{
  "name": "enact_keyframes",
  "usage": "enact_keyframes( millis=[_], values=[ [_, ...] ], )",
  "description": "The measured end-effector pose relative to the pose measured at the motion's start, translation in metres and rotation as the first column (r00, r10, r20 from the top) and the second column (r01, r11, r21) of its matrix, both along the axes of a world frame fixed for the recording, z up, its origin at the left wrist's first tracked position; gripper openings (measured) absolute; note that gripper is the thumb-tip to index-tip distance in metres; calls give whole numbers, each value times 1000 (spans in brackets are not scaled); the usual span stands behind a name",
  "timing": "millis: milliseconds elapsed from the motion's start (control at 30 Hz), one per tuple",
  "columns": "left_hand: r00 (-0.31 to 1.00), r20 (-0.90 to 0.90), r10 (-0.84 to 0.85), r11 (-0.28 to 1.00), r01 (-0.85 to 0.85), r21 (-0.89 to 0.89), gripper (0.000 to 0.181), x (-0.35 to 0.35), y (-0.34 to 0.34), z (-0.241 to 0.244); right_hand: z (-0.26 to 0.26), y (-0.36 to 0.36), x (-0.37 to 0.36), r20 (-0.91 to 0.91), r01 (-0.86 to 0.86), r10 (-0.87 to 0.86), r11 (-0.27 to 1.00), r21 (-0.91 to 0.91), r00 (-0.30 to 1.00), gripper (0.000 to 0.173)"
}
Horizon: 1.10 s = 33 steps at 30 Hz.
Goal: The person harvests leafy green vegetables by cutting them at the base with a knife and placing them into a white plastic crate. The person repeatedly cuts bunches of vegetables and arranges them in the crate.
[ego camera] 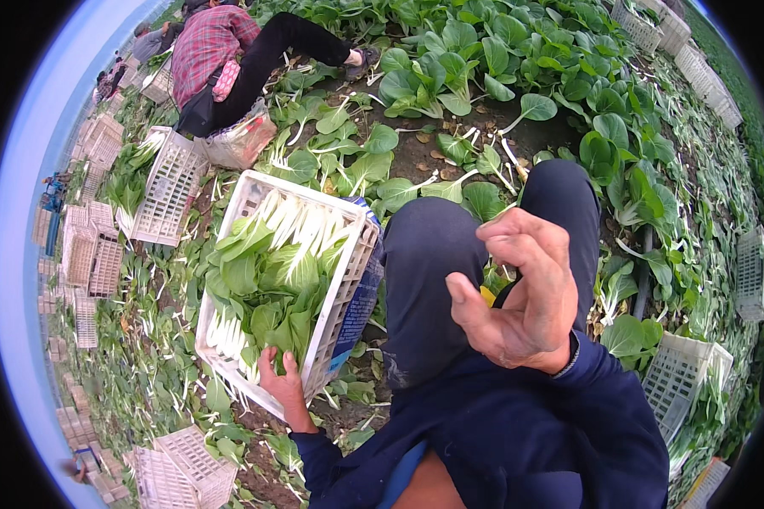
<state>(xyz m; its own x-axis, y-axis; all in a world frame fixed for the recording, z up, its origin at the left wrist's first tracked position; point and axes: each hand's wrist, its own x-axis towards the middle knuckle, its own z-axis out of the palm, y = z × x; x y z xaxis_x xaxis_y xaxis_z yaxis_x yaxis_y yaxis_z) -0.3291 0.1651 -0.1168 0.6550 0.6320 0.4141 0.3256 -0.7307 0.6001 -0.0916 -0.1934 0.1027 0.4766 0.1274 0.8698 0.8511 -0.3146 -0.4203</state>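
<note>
A white plastic crate (354, 254) stands on the ground to the left of my knees. Leafy greens with pale stalks (274, 267) fill it in rows, stalk ends towards its two short sides. At the crate's near end, my left hand (284, 385) touches the leaves, with thumb and fingers apart. My right hand (527, 296) is raised over my knees, its fingers curled and apart from the thumb, and nothing shows between them. Behind that hand, a small yellow thing (487, 296) is partly hidden; I cannot tell what it is.
Growing greens (465, 60) stand ahead on dark soil (414, 149). A co-worker in a checked shirt (207, 48) sits at the upper left beside another crate (170, 188). More crates lie lower left (184, 467) and right (681, 382). A printed blue sack (360, 312) lies against my crate.
</note>
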Motion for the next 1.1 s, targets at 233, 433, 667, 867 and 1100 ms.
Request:
enact_keyframes(
  millis=[233, 433, 667, 867, 1100],
  values=[
    [999, 9, 44, 993, -45, 106, 43, 106, -125, 21, -63, -145, 27, -658, 683, -268, 512, 521, 703, 19],
    [998, -61, -30, 999, 28, -27, 60, 193, -164, 59, -28, -91, 39, -623, 168, 15, 958, 234, 782, 31],
    [993, -4, 119, 760, -93, -644, 58, 280, -114, 19, -88, -29, 255, -833, -676, -185, 506, -536, 521, 22],
    [993, 10, 113, 454, -43, -890, 62, 314, -88, 27, -296, 77, 298, -886, -570, -136, 806, 161, -444, 58],
    [962, 85, 260, 621, -99, -778, 50, 350, -92, 25, -432, 159, 153, -286, -40, 127, 856, 515, -950, 104]
  ],
)
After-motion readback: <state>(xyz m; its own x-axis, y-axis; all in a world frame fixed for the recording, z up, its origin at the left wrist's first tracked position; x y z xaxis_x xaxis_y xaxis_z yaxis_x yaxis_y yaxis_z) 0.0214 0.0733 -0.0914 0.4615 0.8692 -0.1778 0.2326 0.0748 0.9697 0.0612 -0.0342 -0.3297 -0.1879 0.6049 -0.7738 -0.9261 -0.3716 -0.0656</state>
